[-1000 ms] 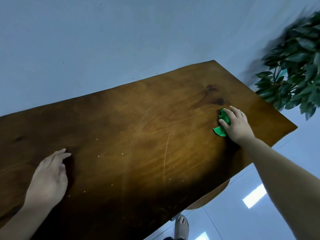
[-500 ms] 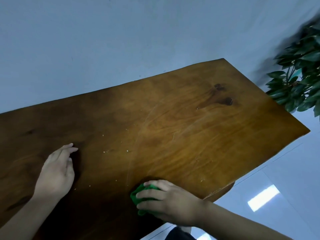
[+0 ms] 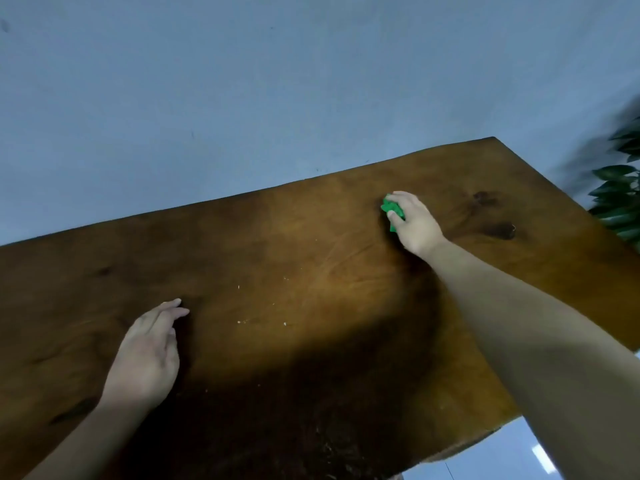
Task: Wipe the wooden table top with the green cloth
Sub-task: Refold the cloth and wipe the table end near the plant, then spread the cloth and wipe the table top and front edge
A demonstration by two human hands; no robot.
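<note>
while pressed on table top (image 3: pixel 311 265), right hand (image 3: pixel 414 223) closed around green cloth (image 3: pixel 391 209)

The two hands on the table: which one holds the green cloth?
The right hand, far across the table top, grips the green cloth; the left hand lies flat, empty.

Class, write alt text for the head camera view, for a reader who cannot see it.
A person's right hand presses a crumpled green cloth onto the far side of a wooden table top. The left hand rests flat and empty near the front left. Pale crumbs dot the middle; a leafy plant shows at the right edge.
</note>
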